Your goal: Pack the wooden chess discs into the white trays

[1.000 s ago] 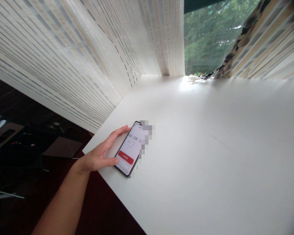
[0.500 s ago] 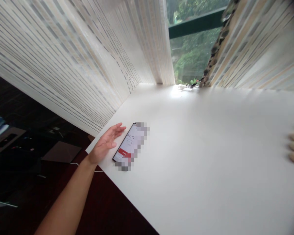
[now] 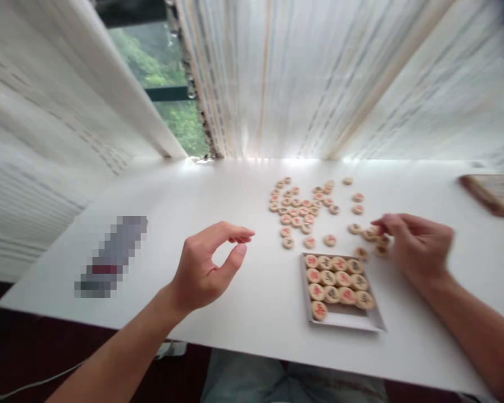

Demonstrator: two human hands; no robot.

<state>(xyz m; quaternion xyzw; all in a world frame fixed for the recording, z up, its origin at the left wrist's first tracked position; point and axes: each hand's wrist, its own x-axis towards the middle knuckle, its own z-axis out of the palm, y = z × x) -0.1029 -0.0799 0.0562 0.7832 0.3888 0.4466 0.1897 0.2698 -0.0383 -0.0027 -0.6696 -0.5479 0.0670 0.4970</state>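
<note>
Several round wooden chess pieces [image 3: 302,210] with red marks lie scattered on the white table [image 3: 252,302]. A shallow grey tray [image 3: 353,322] holds more of them in rows. My left hand [image 3: 205,268] hovers above the table left of the tray, fingers curled with thumb and forefinger apart, holding nothing. My right hand [image 3: 415,243] is motion-blurred, fingers bent down onto a few pieces [image 3: 372,234] right of the pile; whether it grips one I cannot make out. A phone [image 3: 109,257], its screen blurred out, lies at the table's left end.
A wooden box or board [image 3: 493,193] lies at the far right of the table. Striped blinds [image 3: 319,78] hang behind, with a window gap [image 3: 168,112] showing greenery. A cable [image 3: 25,386] trails below the front edge, beside my lap.
The view has swung right from the phone to the chess pieces. My left hand left the phone and now hovers mid-table. My right hand came into view at the pieces.
</note>
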